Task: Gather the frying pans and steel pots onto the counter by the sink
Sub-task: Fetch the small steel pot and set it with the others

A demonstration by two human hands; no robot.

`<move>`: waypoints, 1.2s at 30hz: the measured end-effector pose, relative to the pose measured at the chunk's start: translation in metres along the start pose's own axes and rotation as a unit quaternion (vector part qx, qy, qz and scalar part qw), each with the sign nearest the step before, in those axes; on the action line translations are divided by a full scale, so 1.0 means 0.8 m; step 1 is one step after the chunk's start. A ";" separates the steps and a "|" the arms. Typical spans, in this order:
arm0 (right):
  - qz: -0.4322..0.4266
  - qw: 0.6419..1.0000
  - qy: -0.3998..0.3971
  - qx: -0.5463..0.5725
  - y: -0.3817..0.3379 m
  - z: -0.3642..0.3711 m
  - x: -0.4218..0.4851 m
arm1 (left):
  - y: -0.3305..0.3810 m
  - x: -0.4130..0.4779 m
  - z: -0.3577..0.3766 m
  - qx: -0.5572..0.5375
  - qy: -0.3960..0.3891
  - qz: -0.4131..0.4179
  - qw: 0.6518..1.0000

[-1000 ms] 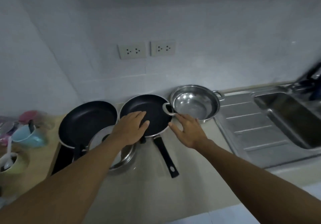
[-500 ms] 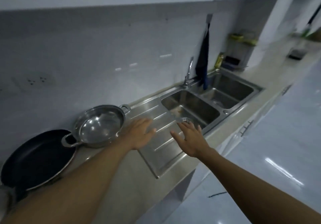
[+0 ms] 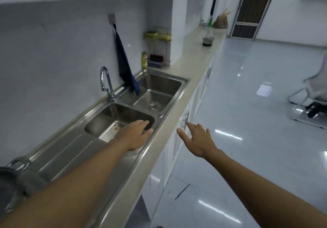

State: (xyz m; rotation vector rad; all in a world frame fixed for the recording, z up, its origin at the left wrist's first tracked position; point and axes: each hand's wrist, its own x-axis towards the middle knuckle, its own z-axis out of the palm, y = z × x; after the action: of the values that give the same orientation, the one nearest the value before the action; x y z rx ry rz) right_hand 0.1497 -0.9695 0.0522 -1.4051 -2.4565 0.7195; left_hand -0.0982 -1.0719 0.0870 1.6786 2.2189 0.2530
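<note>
Only the rim and one handle of the steel pot [image 3: 12, 167] show at the far left edge, beside the sink's ribbed drainboard [image 3: 67, 149]. The frying pans are out of view. My left hand [image 3: 135, 134] hovers palm down over the front rim of the near sink basin [image 3: 113, 121], fingers apart, holding nothing. My right hand [image 3: 196, 140] is stretched out past the counter edge, over the floor in front of the cabinet doors, fingers spread and empty.
A double steel sink with a chrome tap [image 3: 106, 80] fills the counter middle. A dark blue cloth [image 3: 124, 61] hangs on the wall above the far basin. A green bottle [image 3: 144, 60] and wire rack [image 3: 158, 50] stand behind. A chair [image 3: 311, 95] stands on the glossy floor at right.
The view has swung right, from the pans and pot to the sink and the room. Both hands left the pans and now reach forward, empty, over the sink front and the counter edge.
</note>
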 end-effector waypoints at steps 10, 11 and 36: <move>0.132 0.987 0.076 0.045 0.103 -0.084 0.097 | 0.078 0.231 -0.005 -0.019 -0.038 0.104 0.994; 0.142 0.986 0.082 0.044 0.111 -0.091 0.105 | 0.087 0.253 -0.007 -0.023 -0.035 0.109 0.993; 0.159 0.983 0.081 0.038 0.407 -0.287 0.436 | 0.338 0.692 0.005 -0.028 -0.063 0.132 0.989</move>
State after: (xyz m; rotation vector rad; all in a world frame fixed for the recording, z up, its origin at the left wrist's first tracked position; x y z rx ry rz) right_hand 0.3081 -0.4643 0.0636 -1.7712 -2.0853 0.7208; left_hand 0.0127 -0.4658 0.0848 1.9007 1.8818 0.2633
